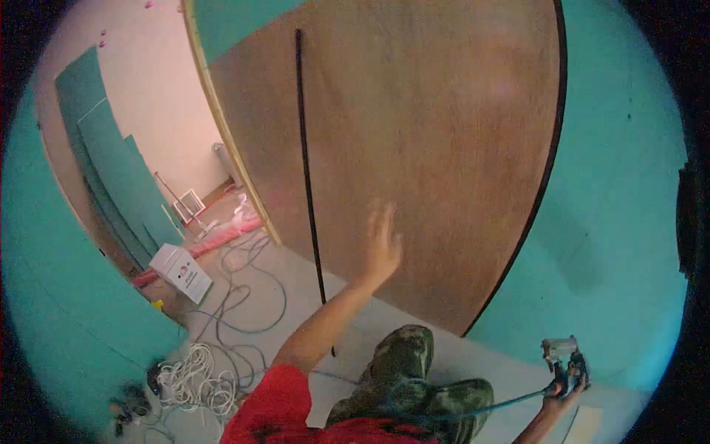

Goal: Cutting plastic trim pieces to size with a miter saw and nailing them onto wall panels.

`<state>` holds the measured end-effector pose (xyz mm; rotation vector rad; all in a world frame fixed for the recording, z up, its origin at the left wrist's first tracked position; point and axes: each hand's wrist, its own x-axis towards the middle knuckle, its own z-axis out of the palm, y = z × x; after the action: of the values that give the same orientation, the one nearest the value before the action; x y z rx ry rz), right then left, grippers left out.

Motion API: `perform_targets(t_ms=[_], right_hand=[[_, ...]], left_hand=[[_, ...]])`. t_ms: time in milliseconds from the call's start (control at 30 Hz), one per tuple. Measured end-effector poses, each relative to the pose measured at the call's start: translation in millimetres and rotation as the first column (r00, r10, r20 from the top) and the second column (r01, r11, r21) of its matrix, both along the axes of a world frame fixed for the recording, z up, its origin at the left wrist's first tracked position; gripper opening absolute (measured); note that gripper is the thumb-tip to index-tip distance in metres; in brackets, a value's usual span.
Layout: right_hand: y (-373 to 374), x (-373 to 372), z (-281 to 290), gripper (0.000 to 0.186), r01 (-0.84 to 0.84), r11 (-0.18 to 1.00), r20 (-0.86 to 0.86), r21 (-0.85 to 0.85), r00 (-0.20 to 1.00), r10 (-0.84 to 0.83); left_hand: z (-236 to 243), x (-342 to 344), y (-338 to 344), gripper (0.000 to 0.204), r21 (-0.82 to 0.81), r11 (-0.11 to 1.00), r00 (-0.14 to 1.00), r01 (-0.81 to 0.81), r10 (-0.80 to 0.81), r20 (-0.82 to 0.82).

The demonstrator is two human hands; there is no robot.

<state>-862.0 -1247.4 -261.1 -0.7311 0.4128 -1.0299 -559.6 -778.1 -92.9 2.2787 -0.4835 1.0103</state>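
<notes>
My left hand (382,244) is stretched out in front of a large brown wood panel (429,148), its fingers extended and slightly blurred. Whether it touches the panel, I cannot tell. At the lower right, my right hand (566,392) grips what looks like a pneumatic nail gun (566,360), held away from the panel. A thin blue air hose (510,403) runs from the tool across my legs. To the left of my left hand, a long black strip (305,148) stands against the panel, its lower end reaching the floor. Another black strip (556,126) lines the panel's right edge.
Green wall boards (614,185) flank the panel. At the left, an opening shows a white box (181,272), tangled hoses (285,296) on the floor, and pink plastic sheeting (229,233). A coiled white cord (196,377) and dark tools (129,407) lie at the lower left.
</notes>
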Motion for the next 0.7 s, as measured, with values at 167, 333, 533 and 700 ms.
perform_targets(t_ms=[167, 333, 533, 700], right_hand=[[-7, 7, -47, 0.042, -0.101, 0.916, -0.087, 0.388, 0.985, 0.146], [-10, 3, -50, 0.042, -0.312, 0.888, -0.205, 0.338, 0.896, 0.394], [-5, 4, -2, 0.029, -0.034, 0.841, -0.367, 0.540, 0.890, 0.272], [3, 24, 77, 0.031, 0.317, 0.589, -0.344, 0.743, 0.937, -0.070]], left_hand=[[5, 42, 128, 0.074, -0.220, 0.882, 0.861, -0.417, 0.461, 0.215], [78, 134, 189, 0.099, -0.054, 0.929, 0.920, -0.367, 0.371, 0.124], [129, 148, 128, 0.053, -0.498, 0.847, 0.959, -0.185, 0.045, -0.280], [176, 107, 50, 0.033, -0.755, 0.634, 0.873, 0.166, -0.450, -0.186]])
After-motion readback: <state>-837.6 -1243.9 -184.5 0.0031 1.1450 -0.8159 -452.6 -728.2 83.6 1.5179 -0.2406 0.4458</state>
